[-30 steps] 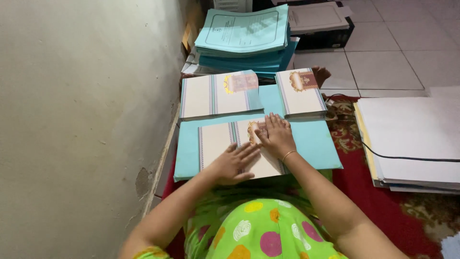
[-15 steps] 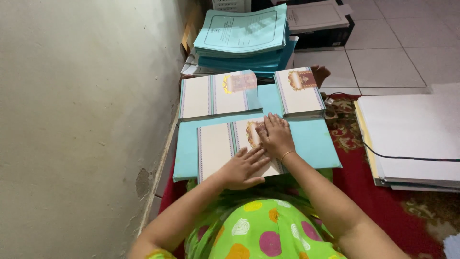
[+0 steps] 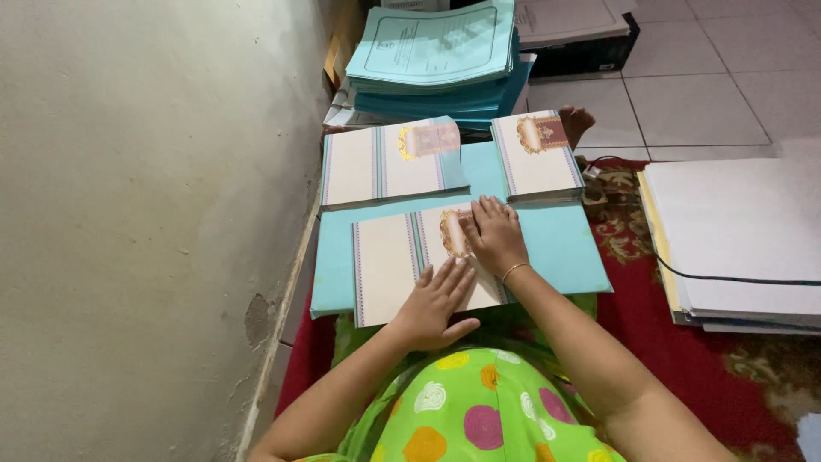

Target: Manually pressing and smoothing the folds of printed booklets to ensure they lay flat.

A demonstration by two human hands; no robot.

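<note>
Cream card lies on a teal board, pinned flat, seemingly against slipping, by the left hand and right hand, both spread, grasping nothing.
</note>
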